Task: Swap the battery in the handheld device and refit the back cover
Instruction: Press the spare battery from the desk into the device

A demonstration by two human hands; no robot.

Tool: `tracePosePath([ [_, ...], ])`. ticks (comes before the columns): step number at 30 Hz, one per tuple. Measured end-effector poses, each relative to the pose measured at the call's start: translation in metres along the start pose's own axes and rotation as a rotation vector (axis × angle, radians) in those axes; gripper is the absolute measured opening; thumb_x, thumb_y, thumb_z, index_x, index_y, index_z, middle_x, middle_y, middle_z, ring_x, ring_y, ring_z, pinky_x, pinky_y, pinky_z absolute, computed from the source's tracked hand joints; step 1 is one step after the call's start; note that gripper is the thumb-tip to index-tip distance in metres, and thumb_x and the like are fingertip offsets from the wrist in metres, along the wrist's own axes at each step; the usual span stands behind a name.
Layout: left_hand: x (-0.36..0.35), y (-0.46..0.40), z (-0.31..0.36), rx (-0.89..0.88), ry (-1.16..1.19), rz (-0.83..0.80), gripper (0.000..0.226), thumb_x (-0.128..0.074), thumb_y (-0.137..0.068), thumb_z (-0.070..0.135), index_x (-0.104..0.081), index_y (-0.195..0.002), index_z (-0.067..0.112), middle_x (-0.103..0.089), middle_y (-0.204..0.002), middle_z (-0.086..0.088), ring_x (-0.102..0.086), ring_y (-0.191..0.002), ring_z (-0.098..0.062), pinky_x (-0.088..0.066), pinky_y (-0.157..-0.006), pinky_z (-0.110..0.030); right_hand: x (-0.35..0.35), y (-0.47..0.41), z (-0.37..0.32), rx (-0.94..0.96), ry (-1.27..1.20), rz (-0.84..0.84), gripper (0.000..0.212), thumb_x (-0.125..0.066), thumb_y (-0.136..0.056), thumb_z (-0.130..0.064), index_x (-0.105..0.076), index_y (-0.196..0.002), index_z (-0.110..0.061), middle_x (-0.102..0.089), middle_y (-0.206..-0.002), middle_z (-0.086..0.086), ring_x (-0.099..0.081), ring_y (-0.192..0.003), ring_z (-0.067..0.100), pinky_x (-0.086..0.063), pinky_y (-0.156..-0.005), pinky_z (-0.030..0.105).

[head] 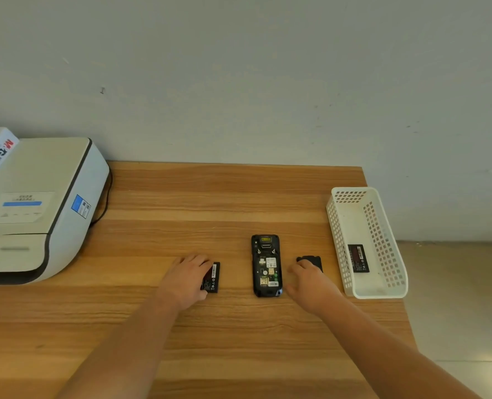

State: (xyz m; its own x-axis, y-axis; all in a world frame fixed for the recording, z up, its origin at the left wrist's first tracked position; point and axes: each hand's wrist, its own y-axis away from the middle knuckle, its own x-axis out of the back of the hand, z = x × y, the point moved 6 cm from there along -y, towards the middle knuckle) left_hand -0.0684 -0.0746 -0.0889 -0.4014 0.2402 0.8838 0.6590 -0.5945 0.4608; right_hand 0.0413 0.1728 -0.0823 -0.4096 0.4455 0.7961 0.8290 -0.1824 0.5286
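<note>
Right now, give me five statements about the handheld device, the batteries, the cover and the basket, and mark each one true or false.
1. The black handheld device lies face down on the wooden table with its battery bay open and empty. True.
2. The left hand rests on a black rectangular battery left of the device. True.
3. The white perforated plastic basket is empty. False: a second black battery lies inside it.
4. The black back cover is already fitted on the device. False: it lies on the table right of the device, under the right hand.
5. The basket stands left of the device. False: it stands at the right edge of the table.
</note>
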Motion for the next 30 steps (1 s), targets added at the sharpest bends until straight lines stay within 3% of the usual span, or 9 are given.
tracePosePath([
  [9, 0.047, -0.019, 0.047, -0.045, 0.12, 0.078, 0.077, -0.066, -0.084, 0.044, -0.032, -0.149, 0.022, -0.031, -0.156, 0.003, -0.026, -0.143, -0.017, -0.015, -0.118, -0.038, 0.014, 0.008, 0.018, -0.003, -0.061, 0.046, 0.05, -0.053, -0.093, -0.04, -0.046, -0.139, -0.02, -0.041, -0.144, 0.003, -0.047, -0.124, 0.024, -0.046, -0.1, 0.04],
  [13, 0.055, -0.029, 0.08, -0.116, 0.163, 0.066, 0.072, -0.068, -0.082, 0.043, -0.039, -0.145, 0.023, -0.04, -0.148, 0.007, -0.035, -0.137, -0.016, -0.023, -0.116, -0.036, 0.015, 0.015, 0.028, -0.029, -0.08, 0.053, 0.05, -0.053, -0.093, -0.041, -0.046, -0.138, -0.021, -0.041, -0.143, 0.003, -0.048, -0.124, 0.023, -0.047, -0.099, 0.039],
  [30, 0.04, -0.046, 0.127, -0.195, 0.056, -0.025, 0.064, -0.065, -0.083, 0.046, -0.049, -0.139, 0.019, -0.046, -0.141, 0.006, -0.038, -0.13, -0.014, -0.032, -0.108, -0.034, 0.007, 0.022, 0.042, 0.004, -0.124, 0.042, 0.048, -0.054, -0.093, -0.038, -0.048, -0.137, -0.02, -0.043, -0.14, 0.002, -0.051, -0.119, 0.02, -0.047, -0.099, 0.036],
])
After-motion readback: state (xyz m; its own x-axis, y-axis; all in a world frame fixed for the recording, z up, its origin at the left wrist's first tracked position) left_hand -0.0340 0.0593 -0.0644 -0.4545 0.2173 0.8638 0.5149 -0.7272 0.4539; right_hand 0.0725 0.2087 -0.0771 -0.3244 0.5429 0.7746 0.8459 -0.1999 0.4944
